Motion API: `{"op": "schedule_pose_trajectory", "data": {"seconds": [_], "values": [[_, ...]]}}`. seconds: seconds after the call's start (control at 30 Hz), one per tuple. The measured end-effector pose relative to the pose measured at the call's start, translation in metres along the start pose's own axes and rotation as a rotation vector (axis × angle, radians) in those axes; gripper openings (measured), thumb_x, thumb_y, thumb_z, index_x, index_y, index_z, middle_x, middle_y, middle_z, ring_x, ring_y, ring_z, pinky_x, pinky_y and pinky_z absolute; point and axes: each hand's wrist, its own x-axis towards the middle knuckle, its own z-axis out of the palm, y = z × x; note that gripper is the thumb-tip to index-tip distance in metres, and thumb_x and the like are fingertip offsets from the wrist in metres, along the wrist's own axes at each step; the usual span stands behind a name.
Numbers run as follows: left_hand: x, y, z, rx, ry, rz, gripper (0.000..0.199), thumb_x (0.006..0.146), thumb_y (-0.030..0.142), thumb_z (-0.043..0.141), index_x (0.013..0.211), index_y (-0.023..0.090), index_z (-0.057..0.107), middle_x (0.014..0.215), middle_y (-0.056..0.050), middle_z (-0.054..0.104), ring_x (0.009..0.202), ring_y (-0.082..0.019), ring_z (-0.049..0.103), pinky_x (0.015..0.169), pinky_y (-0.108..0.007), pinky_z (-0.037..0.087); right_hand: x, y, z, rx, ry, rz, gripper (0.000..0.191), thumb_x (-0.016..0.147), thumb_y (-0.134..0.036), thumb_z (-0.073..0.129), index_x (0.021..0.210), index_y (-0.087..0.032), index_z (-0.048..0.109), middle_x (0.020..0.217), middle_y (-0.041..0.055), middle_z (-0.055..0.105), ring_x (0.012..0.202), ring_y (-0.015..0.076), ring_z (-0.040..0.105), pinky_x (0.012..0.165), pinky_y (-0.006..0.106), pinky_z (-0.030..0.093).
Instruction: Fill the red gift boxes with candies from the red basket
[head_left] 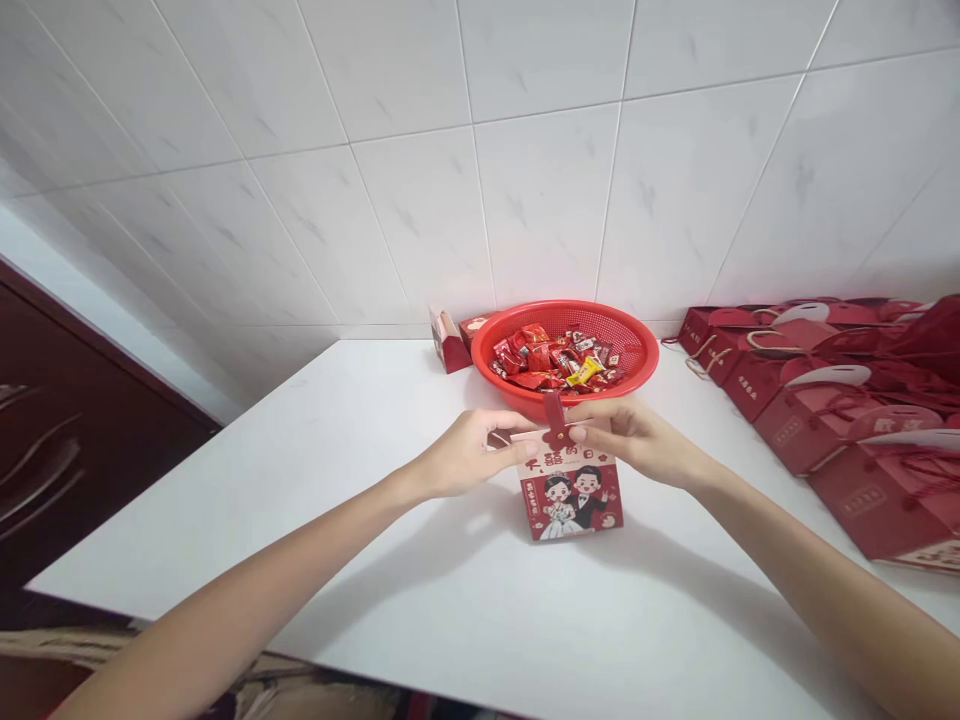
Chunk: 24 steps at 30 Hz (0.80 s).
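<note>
A small red and cream candy box (574,500) with a cartoon bride and groom on its front stands on the white table, between my two hands. My left hand (469,452) pinches its upper left edge, thumb on the front and fingers behind. On the upper right side, my right hand (637,437) grips it the same way, the thumb beside the dark red strap (555,412) with a small gold stud. The strap sticks up over the box's top. Part of the box's back is hidden by its own front.
Behind the box sits a red plastic basket (645,368) of wrapped candies (551,358). Another small box (450,345) stands left of it by the tiled wall (540,200). Rows of red gift boxes (795,425) with cord handles fill the right side.
</note>
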Motion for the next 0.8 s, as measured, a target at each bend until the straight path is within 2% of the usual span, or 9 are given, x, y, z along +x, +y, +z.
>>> {"op": "schedule_pose_trajectory", "data": {"seconds": [0.13, 0.2, 0.37, 0.53, 0.6, 0.73, 0.8], "values": [[0.001, -0.001, 0.001, 0.006, -0.001, -0.012, 0.026, 0.09, 0.036, 0.064, 0.103, 0.016, 0.074, 0.102, -0.005, 0.076, 0.094, -0.02, 0.069, 0.085, -0.029, 0.054, 0.0, -0.004, -0.006, -0.186, 0.141, -0.069, 0.028, 0.085, -0.043, 0.067, 0.093, -0.017, 0.074, 0.092, 0.007, 0.075, 0.085, 0.0219, 0.068, 0.075, 0.034, 0.055], [0.0, 0.0, 0.003, 0.011, 0.003, -0.016, 0.025, 0.088, 0.035, 0.067, 0.102, 0.016, 0.074, 0.102, -0.005, 0.076, 0.093, -0.02, 0.069, 0.085, -0.029, 0.054, -0.003, -0.01, -0.006, -0.254, 0.17, -0.122, 0.022, 0.085, -0.038, 0.066, 0.093, -0.018, 0.074, 0.094, 0.0062, 0.076, 0.086, 0.0216, 0.069, 0.078, 0.033, 0.055], [-0.001, 0.002, 0.005, 0.026, 0.002, -0.01, 0.025, 0.086, 0.034, 0.068, 0.102, 0.015, 0.074, 0.101, -0.005, 0.076, 0.091, -0.019, 0.069, 0.084, -0.029, 0.054, -0.011, -0.023, 0.003, -0.343, 0.236, -0.247, 0.012, 0.088, -0.026, 0.062, 0.095, -0.021, 0.07, 0.098, 0.0048, 0.075, 0.09, 0.0197, 0.07, 0.08, 0.031, 0.057], [0.0, 0.002, 0.006, 0.015, -0.015, -0.001, 0.023, 0.087, 0.033, 0.067, 0.1, 0.015, 0.074, 0.1, -0.005, 0.076, 0.091, -0.02, 0.069, 0.086, -0.031, 0.054, -0.016, -0.028, 0.006, -0.426, 0.353, -0.368, 0.008, 0.091, -0.02, 0.057, 0.093, -0.02, 0.065, 0.091, 0.0036, 0.07, 0.087, 0.0177, 0.066, 0.079, 0.031, 0.055], [0.0, 0.003, 0.006, 0.01, -0.015, -0.001, 0.023, 0.086, 0.033, 0.067, 0.099, 0.015, 0.074, 0.099, -0.005, 0.076, 0.091, -0.02, 0.069, 0.086, -0.031, 0.054, -0.017, -0.029, 0.006, -0.463, 0.357, -0.366, 0.005, 0.09, -0.022, 0.061, 0.093, -0.021, 0.064, 0.091, 0.0034, 0.07, 0.087, 0.0179, 0.066, 0.079, 0.031, 0.054], [-0.001, 0.003, 0.007, 0.017, -0.015, -0.006, 0.024, 0.087, 0.035, 0.066, 0.1, 0.016, 0.074, 0.1, -0.005, 0.076, 0.094, -0.021, 0.069, 0.087, -0.031, 0.054, -0.018, -0.028, 0.01, -0.508, 0.311, -0.378, 0.024, 0.085, -0.028, 0.071, 0.107, -0.021, 0.064, 0.106, 0.0048, 0.071, 0.095, 0.0196, 0.067, 0.082, 0.031, 0.055], [-0.001, 0.003, 0.007, 0.023, -0.014, 0.001, 0.025, 0.087, 0.036, 0.066, 0.1, 0.016, 0.073, 0.1, -0.005, 0.076, 0.094, -0.021, 0.069, 0.087, -0.032, 0.054, -0.017, -0.026, 0.012, -0.502, 0.276, -0.383, 0.018, 0.089, -0.025, 0.066, 0.106, -0.022, 0.065, 0.104, 0.0039, 0.073, 0.092, 0.018, 0.068, 0.08, 0.029, 0.055]]}}
